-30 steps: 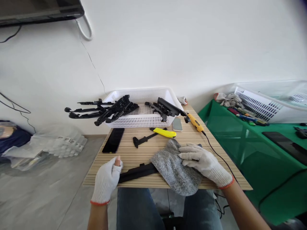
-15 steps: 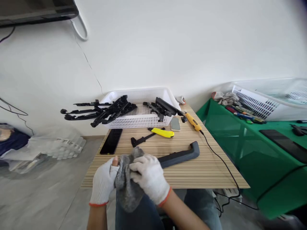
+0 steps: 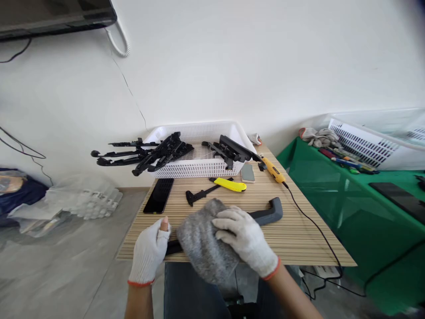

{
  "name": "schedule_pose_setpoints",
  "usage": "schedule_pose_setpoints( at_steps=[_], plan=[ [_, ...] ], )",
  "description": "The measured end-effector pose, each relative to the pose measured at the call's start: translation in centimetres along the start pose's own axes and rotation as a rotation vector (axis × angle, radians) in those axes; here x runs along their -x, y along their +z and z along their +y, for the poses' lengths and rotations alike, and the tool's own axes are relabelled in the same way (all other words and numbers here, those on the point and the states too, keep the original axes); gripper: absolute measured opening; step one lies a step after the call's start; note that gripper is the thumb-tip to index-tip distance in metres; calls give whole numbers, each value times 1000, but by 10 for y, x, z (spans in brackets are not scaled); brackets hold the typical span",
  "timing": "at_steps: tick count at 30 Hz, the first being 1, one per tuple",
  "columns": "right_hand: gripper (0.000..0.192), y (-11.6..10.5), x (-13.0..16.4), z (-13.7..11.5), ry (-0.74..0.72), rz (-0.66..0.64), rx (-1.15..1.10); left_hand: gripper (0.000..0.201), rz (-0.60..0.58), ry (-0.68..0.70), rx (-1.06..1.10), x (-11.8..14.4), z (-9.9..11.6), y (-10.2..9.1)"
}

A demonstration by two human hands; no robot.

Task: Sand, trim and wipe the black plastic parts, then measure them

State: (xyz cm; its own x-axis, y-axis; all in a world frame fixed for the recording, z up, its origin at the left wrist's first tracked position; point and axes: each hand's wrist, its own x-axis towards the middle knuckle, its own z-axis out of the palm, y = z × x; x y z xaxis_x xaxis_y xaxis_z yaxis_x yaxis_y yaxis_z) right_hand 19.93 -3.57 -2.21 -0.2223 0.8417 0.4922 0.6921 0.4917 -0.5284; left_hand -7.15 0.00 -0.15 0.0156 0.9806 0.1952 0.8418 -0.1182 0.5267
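Note:
My left hand (image 3: 149, 250), in a white knit glove with the thumb tip bare, is closed at the near end of a long dark-grey plastic part (image 3: 272, 213) shaped like a handle. A fluffy grey cloth (image 3: 206, 248) is draped over the part's middle and hangs past the table's front edge. From above, my gloved right hand (image 3: 244, 239) grips the cloth against the part, its fingers curled. The hooked far end of the part shows to the right of that hand. A black caliper (image 3: 199, 195) and a yellow utility knife (image 3: 230, 184) lie just behind.
A white plastic basket (image 3: 202, 168) with several black plastic parts (image 3: 166, 153) stands at the back. On the table (image 3: 305, 241) lie a black phone (image 3: 158, 196), a small grey-green box (image 3: 247, 173) and a yellow corded tool (image 3: 272, 169). A green-covered table (image 3: 308, 177) stands at right.
My right hand has slid right along the part with the cloth, which is now spread flatter over it. My left hand stays near the part's left end, now apart from the cloth.

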Motion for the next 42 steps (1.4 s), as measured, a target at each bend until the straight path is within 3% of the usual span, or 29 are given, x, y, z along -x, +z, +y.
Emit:
schedule_pose_setpoints(
  at_steps=[4,8,12,19,24,28,35,38,42],
  plan=[
    [16,-43,16,37,31,-27,91,55,-38,-15,8,1,2,-1],
    [16,-54,22,50,88,-7,145,54,-33,-17,-17,1,4,-1],
    [15,-34,12,29,84,-7,128,53,-21,-26,-19,2,4,0],
    [20,31,-23,-45,25,-109,-8,54,0,-48,-24,2,-3,4],
    [19,46,-28,-50,1,-99,-45,54,4,-42,-15,3,-5,2],
    [20,29,-17,-20,-53,-53,-43,52,27,-13,-22,3,-6,2],
    [19,-32,14,47,-36,30,102,55,3,-10,8,3,-4,3],
    [19,-44,23,57,15,66,155,55,-7,7,6,4,-2,3],
    [18,-41,21,45,121,89,187,50,40,119,-107,4,-2,4]
  ],
)
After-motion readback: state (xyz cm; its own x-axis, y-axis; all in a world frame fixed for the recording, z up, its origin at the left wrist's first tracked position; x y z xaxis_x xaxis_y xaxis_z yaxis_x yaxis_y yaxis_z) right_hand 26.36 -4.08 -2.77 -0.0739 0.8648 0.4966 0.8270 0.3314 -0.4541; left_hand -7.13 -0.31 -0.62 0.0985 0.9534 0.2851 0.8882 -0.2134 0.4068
